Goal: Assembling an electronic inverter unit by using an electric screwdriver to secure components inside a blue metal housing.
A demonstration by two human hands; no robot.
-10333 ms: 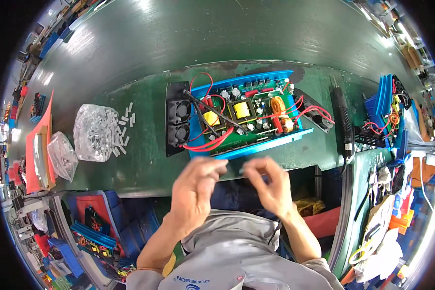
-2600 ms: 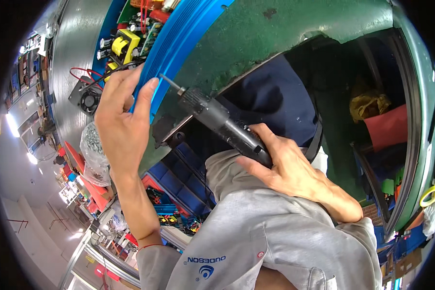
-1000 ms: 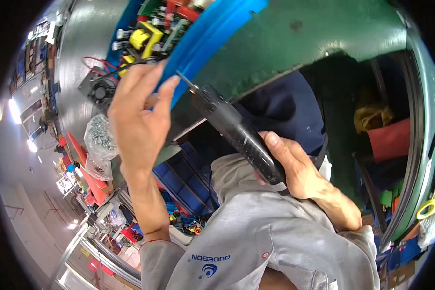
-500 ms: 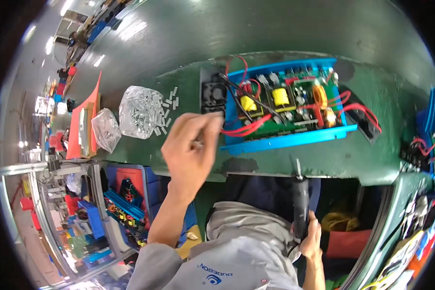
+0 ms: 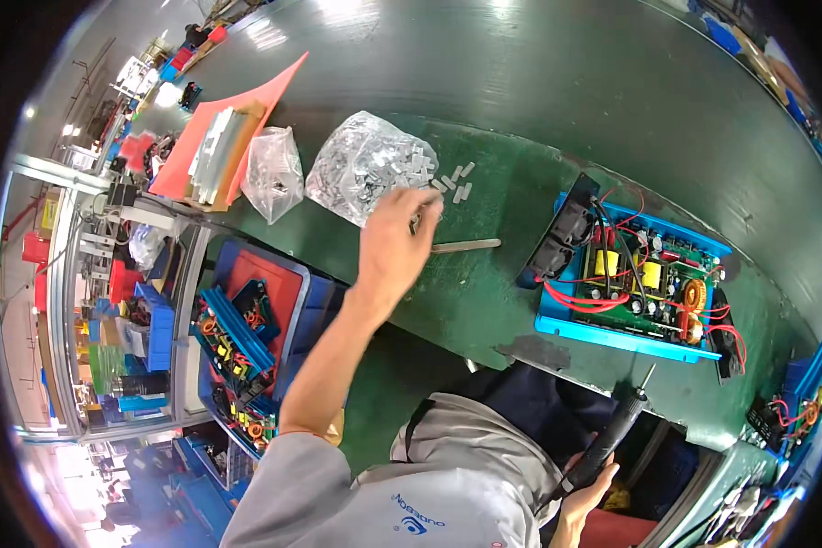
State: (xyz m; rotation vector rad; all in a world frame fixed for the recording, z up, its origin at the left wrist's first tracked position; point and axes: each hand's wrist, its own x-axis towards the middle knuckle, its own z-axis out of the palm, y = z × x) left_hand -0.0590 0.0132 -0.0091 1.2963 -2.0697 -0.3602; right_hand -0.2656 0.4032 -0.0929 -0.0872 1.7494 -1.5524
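Observation:
My left hand (image 5: pixel 395 242) reaches over the bench to the near edge of a clear plastic bag (image 5: pixel 352 151) of small grey-white pieces. Its fingers are curled closed; whatever is between them, if anything, is hidden. Several loose pieces (image 5: pixel 459 183) lie right of the bag. A thin light strip (image 5: pixel 470 245) sticks out beside my fingers. Low at the right, my right hand (image 5: pixel 592 490) grips a black electric screwdriver (image 5: pixel 612 429), its bit pointing up and right. Beyond its tip is an open blue metal case (image 5: pixel 612 338) holding a circuit board (image 5: pixel 653 279), with red and black wires.
Black fans (image 5: pixel 557 242) adjoin the case's left end. A second clear bag (image 5: pixel 274 173) and an orange-red sheet (image 5: pixel 192 151) stand far left. A blue bin (image 5: pixel 315 306) below the bench holds more blue units (image 5: pixel 237 333). Another unit (image 5: pixel 795 393) is at the right edge.
The view has swung left. My left hand has moved from beside the case's red wires to the bag of small pieces. The screwdriver now leans right instead of standing nearly upright.

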